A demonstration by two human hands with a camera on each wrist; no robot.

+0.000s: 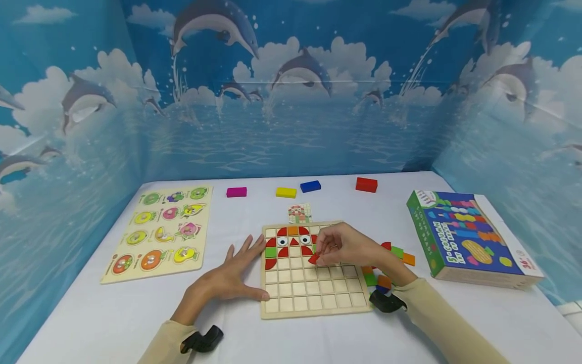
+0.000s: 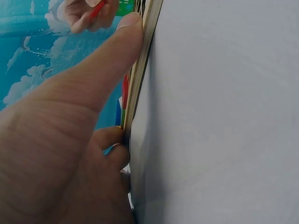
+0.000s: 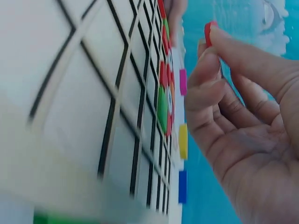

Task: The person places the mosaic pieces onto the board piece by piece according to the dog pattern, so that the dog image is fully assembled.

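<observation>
A wooden grid board [image 1: 313,315] lies on the table, its upper rows partly filled with red, green, orange and eye-printed pieces. Between thumb and fingertips my right hand [image 1: 338,245] pinches a small red piece [image 3: 208,35], held above the board's right half. In the right wrist view the piece is raised off the grid. My left hand [image 1: 227,278] has its fingers spread, touching the board's left edge with thumb and fingertips. A small pattern card [image 1: 300,213] lies just behind the board.
Loose coloured pieces [image 1: 408,259] lie right of the board, partly hidden by my right forearm. A fruit puzzle board [image 1: 152,240] lies at left, a boxed toy [image 1: 473,237] at right. Magenta [image 1: 236,192], yellow [image 1: 286,192], blue [image 1: 310,186] and red [image 1: 366,184] blocks line the back.
</observation>
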